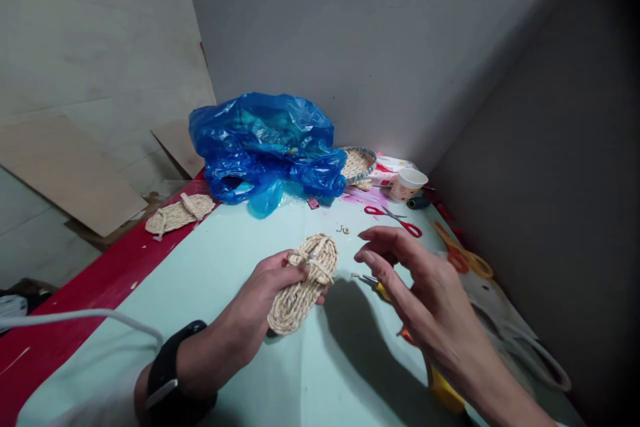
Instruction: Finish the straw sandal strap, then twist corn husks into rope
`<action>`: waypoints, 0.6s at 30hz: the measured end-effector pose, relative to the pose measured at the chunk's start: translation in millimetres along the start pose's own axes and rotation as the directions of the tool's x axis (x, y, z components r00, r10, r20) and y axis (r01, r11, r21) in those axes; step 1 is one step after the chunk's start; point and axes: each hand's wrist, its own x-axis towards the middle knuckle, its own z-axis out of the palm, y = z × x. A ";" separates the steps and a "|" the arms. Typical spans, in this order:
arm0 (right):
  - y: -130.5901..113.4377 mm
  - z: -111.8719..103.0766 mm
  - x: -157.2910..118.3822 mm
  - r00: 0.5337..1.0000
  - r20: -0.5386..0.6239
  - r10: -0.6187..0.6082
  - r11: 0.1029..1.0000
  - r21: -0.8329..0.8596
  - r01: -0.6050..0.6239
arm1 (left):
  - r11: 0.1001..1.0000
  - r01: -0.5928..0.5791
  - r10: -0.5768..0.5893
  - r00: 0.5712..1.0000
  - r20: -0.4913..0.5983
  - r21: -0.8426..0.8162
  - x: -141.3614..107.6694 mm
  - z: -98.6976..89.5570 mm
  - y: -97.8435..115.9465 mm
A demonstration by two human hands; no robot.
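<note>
Holding a small straw slipper [294,303] in the left hand [259,301], just above the near middle of the counter [240,233]. Pinching it by the left edge: thumb pressed on top beside the crossed strap [320,272], other fingers underneath, mostly hidden, with a little showing past the right edge. Upper face turned up; long axis running near left to far right, with strap and pearl-like bead [313,255] toward the far end. Governing relation: slipper left of the right fingers, strap half closest, clear gap between. Left hand nearer, in contact; right hand [425,287] raised at right, touching nothing visible. Right thumb and forefinger curved, spread slightly, tips pointing left; remaining right fingers largely hidden, position unclear. Nearest to right hand: yellow-handled tool [383,291], partly covered by it. Beyond: small metal bits [345,230], red-handled scissors [395,215]. Second slipper [175,215] at far left.
</note>
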 end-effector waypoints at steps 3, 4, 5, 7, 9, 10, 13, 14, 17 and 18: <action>0.4 3.3 -0.1 0.997 0.079 -0.014 1.000 0.002 0.014 | 1.000 -0.011 0.012 0.999 0.046 -0.021 -2.9 1.7 3.6; 0.5 4.0 0.2 0.994 0.109 -0.015 1.000 -0.001 0.016 | 1.000 -0.006 0.007 0.999 0.047 -0.023 -4.8 0.7 5.1; 0.7 4.5 0.8 0.991 0.135 -0.013 1.000 -0.006 0.014 | 1.000 0.004 -0.004 0.999 0.039 -0.017 -7.4 -1.5 6.7; 1.1 4.9 2.2 0.983 0.181 0.003 1.000 -0.022 0.001 | 0.999 0.036 -0.036 0.999 -0.010 0.024 -15.9 -9.6 10.2; 1.5 5.1 2.9 0.973 0.231 0.015 0.999 -0.048 -0.003 | 0.993 0.072 -0.065 0.994 -0.085 0.093 -29.3 -22.4 14.0; 2.0 5.4 2.6 0.967 0.253 0.014 0.998 -0.060 0.001 | 0.989 0.085 -0.070 0.991 -0.115 0.125 -37.6 -30.2 16.1; 7.3 8.4 -1.3 0.946 0.324 -0.019 0.993 -0.100 0.054 | 0.976 0.097 -0.062 0.982 -0.181 0.194 -65.6 -58.3 23.7; 10.7 10.1 -3.4 0.937 0.346 -0.033 0.990 -0.120 0.079 | 0.971 0.092 -0.043 0.975 -0.218 0.222 -74.6 -69.1 26.9; 24.5 16.3 -9.1 0.914 0.398 -0.079 0.973 -0.168 0.157 | 0.929 0.028 0.126 0.915 -0.384 0.370 -97.6 -104.4 37.8; 29.2 18.1 -10.4 0.908 0.409 -0.089 0.969 -0.176 0.175 | 0.904 -0.008 0.208 0.882 -0.423 0.428 -103.4 -116.8 41.6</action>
